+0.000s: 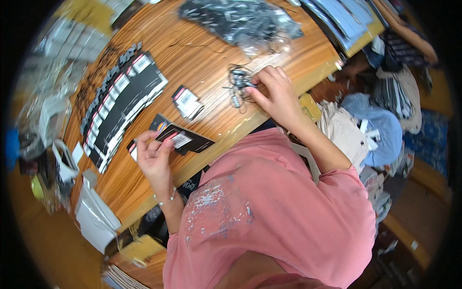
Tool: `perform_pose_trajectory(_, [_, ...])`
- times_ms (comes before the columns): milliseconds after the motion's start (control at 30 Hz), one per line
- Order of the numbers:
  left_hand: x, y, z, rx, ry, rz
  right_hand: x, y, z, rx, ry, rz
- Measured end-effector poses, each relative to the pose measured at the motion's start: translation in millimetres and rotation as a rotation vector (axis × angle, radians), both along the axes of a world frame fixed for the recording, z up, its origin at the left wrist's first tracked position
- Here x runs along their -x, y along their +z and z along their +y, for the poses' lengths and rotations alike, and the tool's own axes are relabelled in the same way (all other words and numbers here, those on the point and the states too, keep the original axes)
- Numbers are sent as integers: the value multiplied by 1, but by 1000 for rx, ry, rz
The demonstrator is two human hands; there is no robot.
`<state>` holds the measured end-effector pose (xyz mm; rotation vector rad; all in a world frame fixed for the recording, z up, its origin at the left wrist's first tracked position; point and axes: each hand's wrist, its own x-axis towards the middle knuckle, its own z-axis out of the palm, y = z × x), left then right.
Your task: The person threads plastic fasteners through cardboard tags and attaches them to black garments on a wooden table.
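Note:
Between the thumb and fingers of my left hand (155, 153) are black hang tags (185, 139) with a white label, held tilted above the near edge of the table. My right hand (278, 94) reaches to a small tangle of dark tag strings (238, 82) with little grey plastic ends. Its thumb and forefinger close on a string at the side of that tangle; the fingertips are slightly blurred. A small stack of tags (187, 102) with white labels lies between my hands. Left of it, a long fanned row of black hang tags (126, 98) has strings trailing from its far side.
A clear plastic bag of dark items (236, 21) lies at the far side of the wooden table (192, 62). Blue packs (339, 19) sit at the far right corner. Folded garments (380, 125) are piled on the right. Plastic bags and white boxes (72, 41) stand at the left.

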<state>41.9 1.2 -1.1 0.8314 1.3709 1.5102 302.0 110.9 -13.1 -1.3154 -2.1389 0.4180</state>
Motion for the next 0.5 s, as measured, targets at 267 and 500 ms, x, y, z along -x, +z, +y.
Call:
perform_pose_trajectory(267, [-20,6,11,-35,-92,52,-8,-16,9,189,-23,-40])
perform_pose_trajectory(500, [-17,10,10,-15,-114,86,-9,-24,8,86,-43,-143])
